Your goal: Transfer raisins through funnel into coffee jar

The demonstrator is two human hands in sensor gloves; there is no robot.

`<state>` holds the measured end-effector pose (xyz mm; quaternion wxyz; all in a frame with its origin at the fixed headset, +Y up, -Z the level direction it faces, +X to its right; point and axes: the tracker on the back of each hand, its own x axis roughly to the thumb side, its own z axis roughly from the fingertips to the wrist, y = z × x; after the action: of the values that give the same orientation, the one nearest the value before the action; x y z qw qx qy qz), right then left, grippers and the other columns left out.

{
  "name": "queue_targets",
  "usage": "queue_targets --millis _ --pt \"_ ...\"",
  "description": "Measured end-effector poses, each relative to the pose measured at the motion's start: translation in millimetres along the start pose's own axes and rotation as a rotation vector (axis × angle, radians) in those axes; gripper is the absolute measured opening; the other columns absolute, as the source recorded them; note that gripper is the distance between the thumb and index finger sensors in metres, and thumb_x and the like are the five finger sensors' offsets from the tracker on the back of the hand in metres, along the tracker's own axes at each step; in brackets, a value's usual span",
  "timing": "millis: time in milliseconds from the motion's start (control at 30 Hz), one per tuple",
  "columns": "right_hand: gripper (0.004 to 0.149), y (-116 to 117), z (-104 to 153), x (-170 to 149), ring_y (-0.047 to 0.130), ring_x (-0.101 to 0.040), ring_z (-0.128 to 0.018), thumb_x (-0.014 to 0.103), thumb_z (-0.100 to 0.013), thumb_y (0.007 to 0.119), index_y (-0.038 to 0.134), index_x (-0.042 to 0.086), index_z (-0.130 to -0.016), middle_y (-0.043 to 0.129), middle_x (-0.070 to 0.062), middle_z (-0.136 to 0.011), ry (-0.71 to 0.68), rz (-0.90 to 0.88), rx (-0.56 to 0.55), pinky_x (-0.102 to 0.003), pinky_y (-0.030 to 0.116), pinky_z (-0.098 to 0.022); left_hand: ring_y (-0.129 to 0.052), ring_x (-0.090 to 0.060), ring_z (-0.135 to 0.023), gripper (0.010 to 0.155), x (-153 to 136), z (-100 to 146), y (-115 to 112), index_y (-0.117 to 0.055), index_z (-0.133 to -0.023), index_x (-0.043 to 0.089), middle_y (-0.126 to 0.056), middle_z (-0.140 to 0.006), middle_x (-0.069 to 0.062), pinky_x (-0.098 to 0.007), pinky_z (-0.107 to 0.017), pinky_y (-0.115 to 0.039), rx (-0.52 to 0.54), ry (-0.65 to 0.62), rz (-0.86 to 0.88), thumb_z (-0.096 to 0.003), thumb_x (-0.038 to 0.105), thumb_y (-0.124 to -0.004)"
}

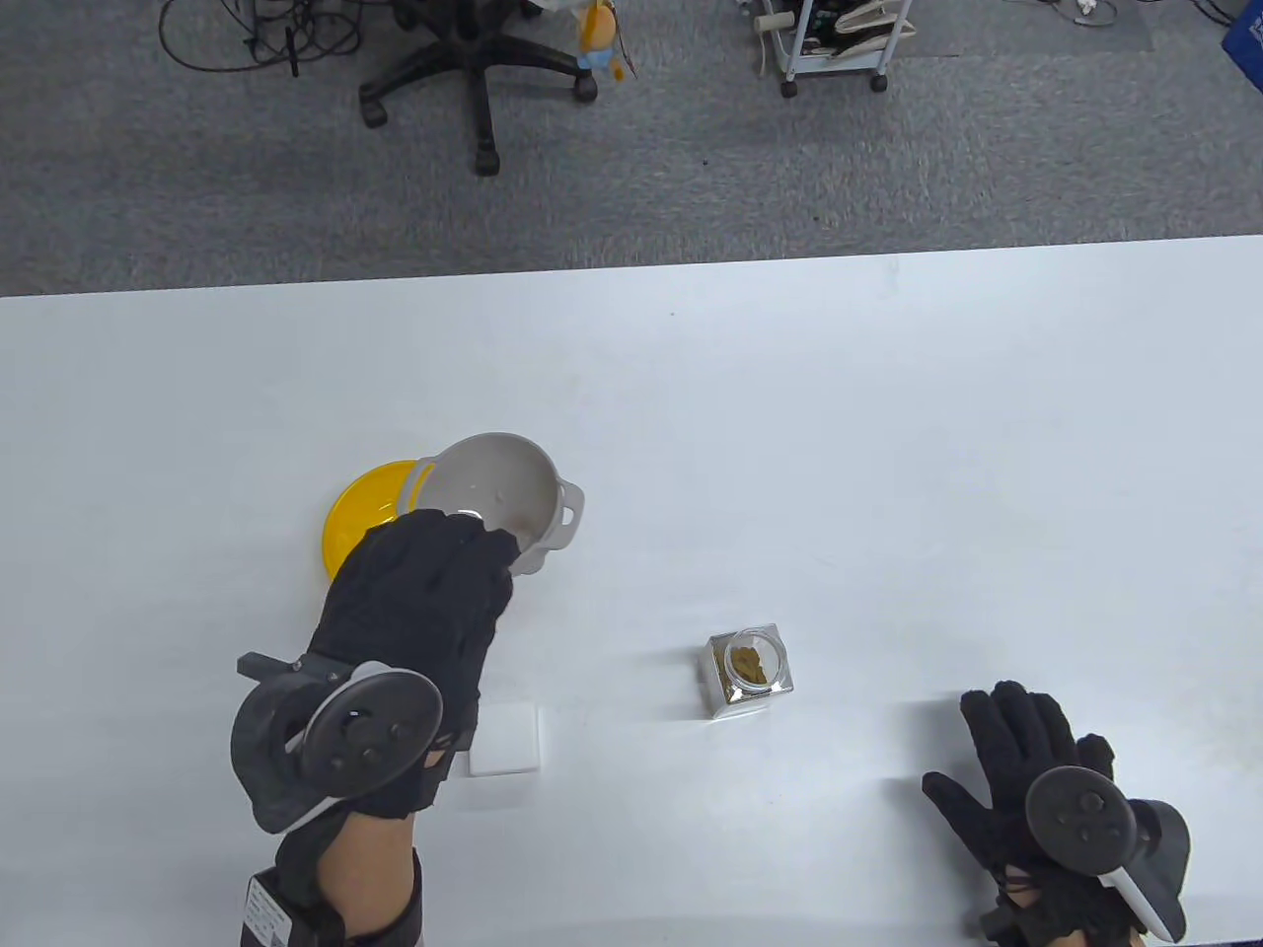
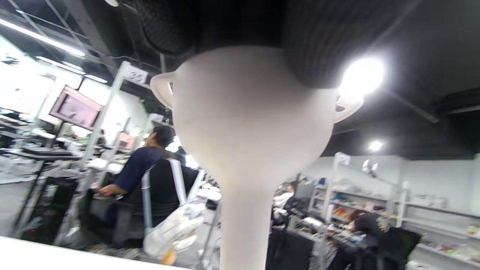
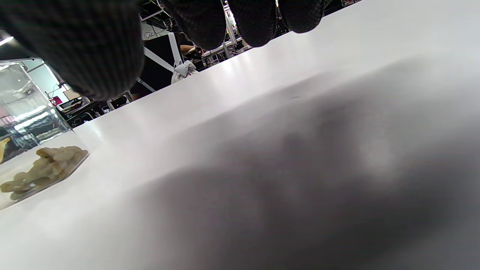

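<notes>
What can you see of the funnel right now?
The funnel looks like pale grey plastic: a round bowl, a small loop handle on each side and a long narrow spout. Its bowl looks empty. The left hand grips its near rim, holding it tilted beside the yellow plate.

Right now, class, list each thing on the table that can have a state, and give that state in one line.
Funnel: lifted and tilted, gripped by the left hand.
Jar: upright, lid off, raisins in the bottom.
Yellow plate: flat on the table, partly hidden behind the funnel.
White lid: lying flat on the table.
Right hand: open, holding nothing.
</notes>
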<state>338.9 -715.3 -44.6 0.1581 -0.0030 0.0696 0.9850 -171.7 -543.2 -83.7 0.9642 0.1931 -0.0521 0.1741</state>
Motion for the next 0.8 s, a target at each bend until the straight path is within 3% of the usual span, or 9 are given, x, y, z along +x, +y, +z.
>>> queue_targets --millis 400,567,800 --pt "0.083 -0.5 -1.1 -0.9 0.048 -0.043 -0.110 0.062 -0.038 0.084 0.055 0.027 -0.107 0.051 -0.013 -0.118 0.011 -0.011 0.004 -0.078 0.035 -0.071 -0.079 -0.021 -0.095 0.043 -58.0 -16.2 -59.6 -0.083 -0.090 0.035 -0.090 -0.095 0.008 -0.045 -0.081 -0.062 -0.184 0.207 -0.193 -0.0475 0.039 -0.083" --pt "0.083 -0.6 -1.4 -1.0 0.048 -0.043 -0.110 0.062 -0.038 0.084 0.055 0.027 -0.107 0.051 -0.013 -0.118 0.009 -0.012 0.007 -0.078 0.035 -0.071 -0.079 -0.021 -0.095 0.043 -78.5 -14.9 -82.6 -0.083 -0.090 0.036 -0.090 -0.095 0.009 -0.046 -0.080 -0.064 -0.208 0.287 -0.298 -0.0475 0.039 -0.082" --pt "0.083 -0.6 -1.8 -1.2 0.049 -0.043 -0.110 0.062 -0.038 0.084 0.055 0.027 -0.107 0.051 -0.013 -0.118 0.008 -0.013 0.009 -0.078 0.035 -0.071 -0.080 -0.021 -0.095 0.042 -93.8 -13.5 -96.9 -0.083 -0.090 0.037 -0.089 -0.097 0.009 -0.048 -0.078 -0.065 -0.218 0.327 -0.325 -0.0479 0.039 -0.081"
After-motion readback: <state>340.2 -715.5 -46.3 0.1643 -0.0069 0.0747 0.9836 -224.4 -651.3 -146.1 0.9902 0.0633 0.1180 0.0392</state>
